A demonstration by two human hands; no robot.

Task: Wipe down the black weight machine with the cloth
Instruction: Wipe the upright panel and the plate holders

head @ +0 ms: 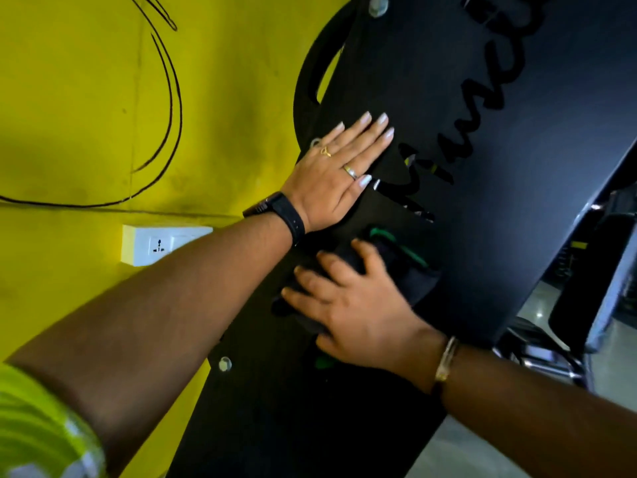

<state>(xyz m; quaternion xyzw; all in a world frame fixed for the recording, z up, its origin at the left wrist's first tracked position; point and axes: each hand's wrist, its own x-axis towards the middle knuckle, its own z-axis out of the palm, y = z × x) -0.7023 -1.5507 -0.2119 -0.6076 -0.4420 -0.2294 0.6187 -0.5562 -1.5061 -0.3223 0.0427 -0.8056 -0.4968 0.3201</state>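
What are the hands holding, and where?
The right hand grips the cloth by its bunched middle, against the machine. The left hand holds nothing, flat on the machine.

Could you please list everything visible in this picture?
Black metal weight machine panel: one, black, centre and right.
Dark bunched cloth with green edging: one, on the panel, under right hand.
Yellow painted wall: one, black curved lines, left.
White plastic wall socket: one, on the wall.
Silver bolts: two clear, on the panel.
Left hand: flat on panel, rings, black wristband.
Right hand: gripping the cloth, gold bangle.
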